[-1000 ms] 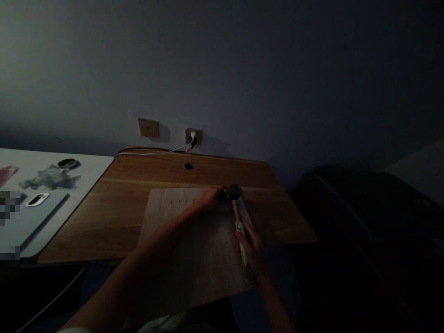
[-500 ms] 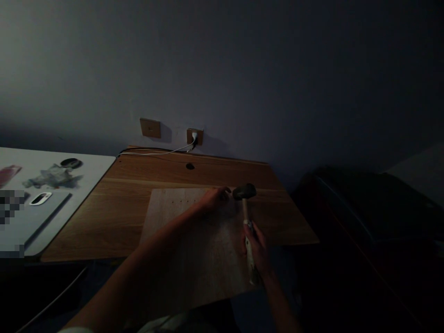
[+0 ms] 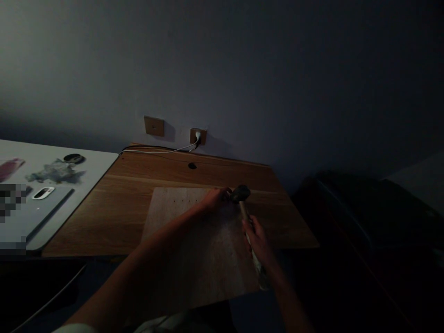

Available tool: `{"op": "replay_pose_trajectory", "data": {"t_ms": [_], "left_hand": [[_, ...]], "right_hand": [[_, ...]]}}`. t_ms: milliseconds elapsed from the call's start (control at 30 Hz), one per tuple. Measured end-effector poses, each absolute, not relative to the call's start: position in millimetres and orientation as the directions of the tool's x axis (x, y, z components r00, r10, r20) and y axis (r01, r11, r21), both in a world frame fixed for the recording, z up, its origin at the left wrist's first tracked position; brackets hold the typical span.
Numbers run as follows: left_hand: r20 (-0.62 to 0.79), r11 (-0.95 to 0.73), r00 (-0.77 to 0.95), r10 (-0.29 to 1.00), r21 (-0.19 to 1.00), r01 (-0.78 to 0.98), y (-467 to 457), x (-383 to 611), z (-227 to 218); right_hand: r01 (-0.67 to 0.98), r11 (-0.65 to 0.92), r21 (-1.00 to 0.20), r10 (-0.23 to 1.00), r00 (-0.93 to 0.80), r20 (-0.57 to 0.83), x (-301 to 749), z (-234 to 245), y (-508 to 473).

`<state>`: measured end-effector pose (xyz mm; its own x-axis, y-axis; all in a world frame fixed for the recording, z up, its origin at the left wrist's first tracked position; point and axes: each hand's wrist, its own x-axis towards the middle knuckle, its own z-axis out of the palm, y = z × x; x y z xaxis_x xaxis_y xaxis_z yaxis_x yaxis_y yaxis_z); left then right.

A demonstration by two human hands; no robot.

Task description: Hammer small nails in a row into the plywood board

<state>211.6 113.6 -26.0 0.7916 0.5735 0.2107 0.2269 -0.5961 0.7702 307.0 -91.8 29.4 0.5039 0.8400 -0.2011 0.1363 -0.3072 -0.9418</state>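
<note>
A thin pale wooden board (image 3: 194, 240) lies on a brown wooden table (image 3: 121, 208) and juts over its near edge. My right hand (image 3: 258, 240) is closed round the light handle of a hammer (image 3: 243, 203). The hammer's dark head sits low near the board's far right edge. My left hand (image 3: 215, 200) rests at that far edge with fingers pinched together just left of the hammer head. What they pinch is too small to make out. A row of small dark dots shows on the board's far left part.
A white desk (image 3: 93, 166) adjoins the table at the left, bearing a closed laptop (image 3: 31, 217), a crumpled wrapper and small items. Two wall sockets (image 3: 197, 136) with a white plug and cable sit behind the table. A dark bulky object (image 3: 374, 217) stands at the right.
The hammer head rose up and to the right half a second ago, then came back down beside my left fingers. My left hand stayed put on the board's far edge.
</note>
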Motion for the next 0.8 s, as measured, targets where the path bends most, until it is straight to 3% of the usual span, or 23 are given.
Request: {"op": "replay_pose_trajectory", "data": {"t_ms": [800], "left_hand": [[0.214,-0.587,0.789,0.576,0.780,0.217,112.9,208.8,-22.4]], "right_hand": [[0.160,-0.314,-0.936,0.838,0.510,-0.194,308.0,20.3,-89.8]]}}
